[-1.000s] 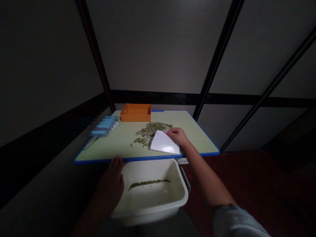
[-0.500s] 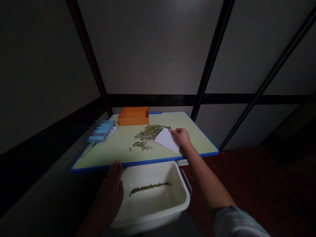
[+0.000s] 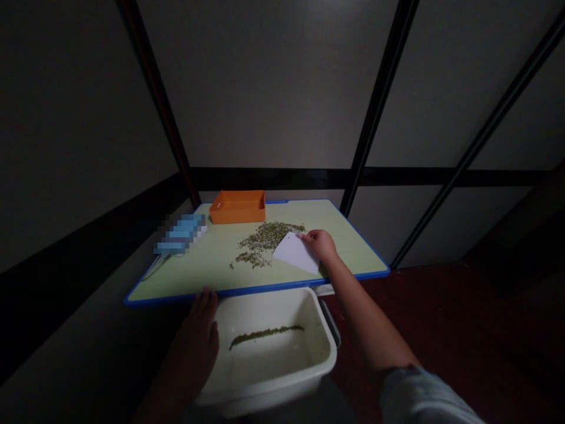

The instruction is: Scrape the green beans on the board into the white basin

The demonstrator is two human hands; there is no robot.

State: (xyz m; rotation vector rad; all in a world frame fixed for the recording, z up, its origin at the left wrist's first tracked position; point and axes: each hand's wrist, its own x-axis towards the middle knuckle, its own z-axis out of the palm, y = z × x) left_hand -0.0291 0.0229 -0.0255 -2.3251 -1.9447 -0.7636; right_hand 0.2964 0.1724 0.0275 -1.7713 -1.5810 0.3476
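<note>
My right hand (image 3: 321,244) pinches the upper right part of a white card (image 3: 296,253) between thumb and fingers. The card slants over the table, its left edge beside a spread of small greenish seeds or beans (image 3: 271,235), whose exact kind I cannot tell. My left hand (image 3: 202,330) lies along the left side of a white plastic tub (image 3: 282,383), with fingers stretched toward the table edge and the thumb by the tub's rim. A thin line of the same greenish bits (image 3: 265,334) lies on the tub's floor.
An orange tray (image 3: 238,215) stands at the back left of the pale table (image 3: 348,247), which has a blue edge. A blurred-out blue item (image 3: 180,234) with a cable sits at the left. Panelled walls rise behind; reddish floor shows at the right.
The card has tilted slightly and its top corner has shifted a little left and down, still in my right hand. My left hand stays beside the tub. The whole view has drifted slightly.
</note>
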